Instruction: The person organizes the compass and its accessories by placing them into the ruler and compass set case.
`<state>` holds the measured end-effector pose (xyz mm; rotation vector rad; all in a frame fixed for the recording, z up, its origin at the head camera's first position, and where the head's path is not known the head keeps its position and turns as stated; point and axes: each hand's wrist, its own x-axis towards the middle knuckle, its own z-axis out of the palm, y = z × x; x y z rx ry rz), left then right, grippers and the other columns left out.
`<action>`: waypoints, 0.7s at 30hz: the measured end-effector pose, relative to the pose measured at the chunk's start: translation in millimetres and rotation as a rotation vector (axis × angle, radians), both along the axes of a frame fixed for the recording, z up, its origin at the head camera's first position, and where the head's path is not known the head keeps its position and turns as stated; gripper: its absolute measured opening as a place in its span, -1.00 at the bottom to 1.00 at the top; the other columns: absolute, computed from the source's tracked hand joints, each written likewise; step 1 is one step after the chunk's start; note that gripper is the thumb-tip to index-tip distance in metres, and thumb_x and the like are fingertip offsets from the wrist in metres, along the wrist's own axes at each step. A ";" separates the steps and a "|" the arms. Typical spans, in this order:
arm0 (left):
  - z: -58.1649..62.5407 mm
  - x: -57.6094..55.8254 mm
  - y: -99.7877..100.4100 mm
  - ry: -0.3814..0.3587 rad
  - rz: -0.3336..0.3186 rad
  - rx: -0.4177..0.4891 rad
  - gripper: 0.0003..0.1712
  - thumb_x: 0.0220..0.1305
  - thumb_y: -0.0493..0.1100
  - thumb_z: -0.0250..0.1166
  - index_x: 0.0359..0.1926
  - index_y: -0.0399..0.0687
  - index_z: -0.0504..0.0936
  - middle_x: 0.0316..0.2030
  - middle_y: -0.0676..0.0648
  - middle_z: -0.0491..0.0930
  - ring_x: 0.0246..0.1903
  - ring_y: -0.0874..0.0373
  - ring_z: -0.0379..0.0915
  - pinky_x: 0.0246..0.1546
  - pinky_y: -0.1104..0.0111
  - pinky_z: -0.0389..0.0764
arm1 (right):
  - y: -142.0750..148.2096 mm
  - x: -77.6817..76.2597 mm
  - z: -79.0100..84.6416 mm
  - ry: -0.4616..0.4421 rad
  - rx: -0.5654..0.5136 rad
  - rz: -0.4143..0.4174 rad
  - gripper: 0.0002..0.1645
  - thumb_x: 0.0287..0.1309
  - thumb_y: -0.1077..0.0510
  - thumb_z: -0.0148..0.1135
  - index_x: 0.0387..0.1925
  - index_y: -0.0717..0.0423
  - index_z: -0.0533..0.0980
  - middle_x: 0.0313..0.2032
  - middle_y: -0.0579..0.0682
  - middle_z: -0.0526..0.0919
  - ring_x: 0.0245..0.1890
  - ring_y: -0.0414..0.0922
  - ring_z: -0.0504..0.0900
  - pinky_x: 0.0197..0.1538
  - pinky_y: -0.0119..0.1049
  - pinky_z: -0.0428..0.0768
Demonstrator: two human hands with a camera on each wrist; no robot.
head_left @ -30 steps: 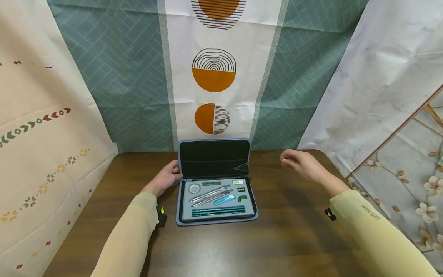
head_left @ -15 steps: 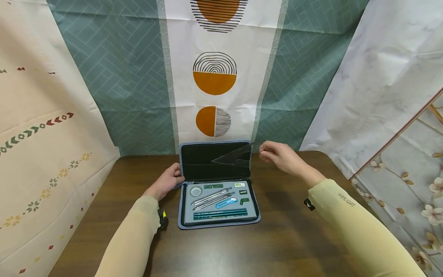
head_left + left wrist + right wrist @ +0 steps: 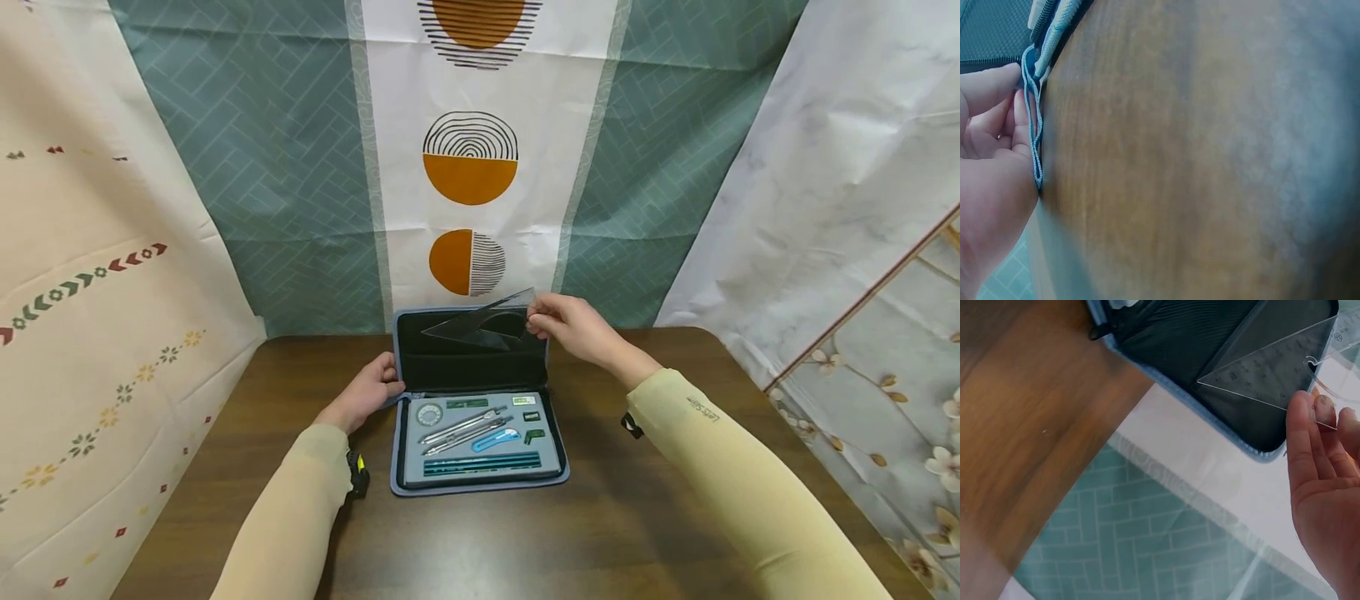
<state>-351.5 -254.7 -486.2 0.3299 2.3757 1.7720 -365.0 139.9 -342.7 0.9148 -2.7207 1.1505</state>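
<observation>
A zippered drawing-set case stands open on the table, its dark-lined lid (image 3: 472, 375) upright at the back. At the lid's left edge, my left hand (image 3: 365, 392) grips the border; the left wrist view shows the thumb beside a blue strap loop (image 3: 1037, 144). My right hand (image 3: 572, 327) pinches a clear set square (image 3: 471, 330) by one corner, in front of the lid's upper part. Printed marks and a curved cutout show on the set square (image 3: 1260, 372) in the right wrist view. The lid has an inner pocket (image 3: 450, 367).
The grey tray (image 3: 416, 458) in the case's base holds compasses (image 3: 462, 429), a light blue cutter (image 3: 496, 440), dark green pencils (image 3: 482, 464), a round tape-like ring (image 3: 429, 414) and small pieces. Brown table (image 3: 600, 517) surrounds it, with patterned cloths (image 3: 292, 208) behind and at both sides.
My right hand has moved left from beyond the case's right side, bringing the set square across the front of the lid. The left hand stays at the lid's left edge.
</observation>
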 end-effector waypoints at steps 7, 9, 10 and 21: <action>1.3 2.4 0.8 0.006 -0.003 -0.005 -0.65 0.64 -0.45 0.11 0.34 -0.29 0.39 0.25 -0.37 0.68 0.18 -0.19 0.59 0.29 0.04 0.50 | -17.5 -6.9 1.7 0.001 -0.014 -0.005 -0.88 0.66 0.23 0.18 -0.01 0.17 0.63 -0.04 0.11 0.79 0.01 0.01 0.80 0.12 -0.10 0.75; 0.9 1.9 1.0 0.006 -0.001 -0.011 -0.65 0.64 -0.45 0.11 0.33 -0.29 0.39 0.25 -0.36 0.69 0.16 -0.17 0.60 0.28 0.05 0.50 | -21.3 -7.9 1.5 0.004 -0.016 -0.012 -0.88 0.66 0.23 0.18 -0.01 0.17 0.63 -0.03 0.11 0.79 0.02 0.01 0.80 0.13 -0.10 0.75; 0.8 1.7 1.2 0.003 0.001 -0.012 -0.65 0.64 -0.45 0.11 0.33 -0.28 0.40 0.25 -0.36 0.69 0.16 -0.16 0.60 0.29 0.05 0.50 | -22.9 -8.5 0.8 0.009 -0.015 -0.017 -0.87 0.67 0.23 0.18 0.00 0.17 0.63 -0.03 0.12 0.79 0.02 0.01 0.80 0.13 -0.09 0.75; -0.2 1.1 -1.2 -0.006 -0.004 -0.012 -0.66 0.64 -0.45 0.11 0.32 -0.26 0.40 0.23 -0.33 0.70 0.11 -0.08 0.59 0.22 0.11 0.50 | -31.1 -18.0 -12.2 0.051 0.019 -0.068 -0.90 0.66 0.22 0.19 -0.03 0.14 0.61 -0.09 0.07 0.77 -0.07 -0.03 0.77 0.08 -0.11 0.75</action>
